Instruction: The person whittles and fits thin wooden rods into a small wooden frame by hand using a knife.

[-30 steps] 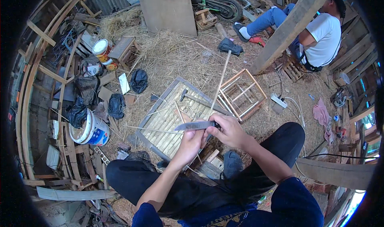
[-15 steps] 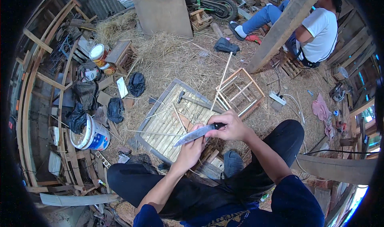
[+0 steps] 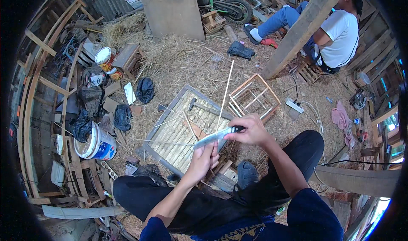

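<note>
Our slender pale stick (image 3: 226,90) slants up over the slatted tabletop (image 3: 170,152), its far tip swung leftward just now, while the knife (image 3: 212,138) has shifted right — a shaving stroke under way, we judge. Our left hand's (image 3: 202,163) grip pinches the stick's near end; our right hand's (image 3: 250,130) wraps the knife handle. On the tabletop lies a hammer (image 3: 208,108) — right of it, a wooden box frame (image 3: 269,88).

The knife (image 3: 213,137) had a smooth, shiny metal blade, and the slender stick (image 3: 226,88) was pale wood. The desk (image 3: 168,153) showed rough wooden slats; the bucket (image 3: 105,145) looked glossy plastic, the rag (image 3: 341,119) matt cloth.
</note>
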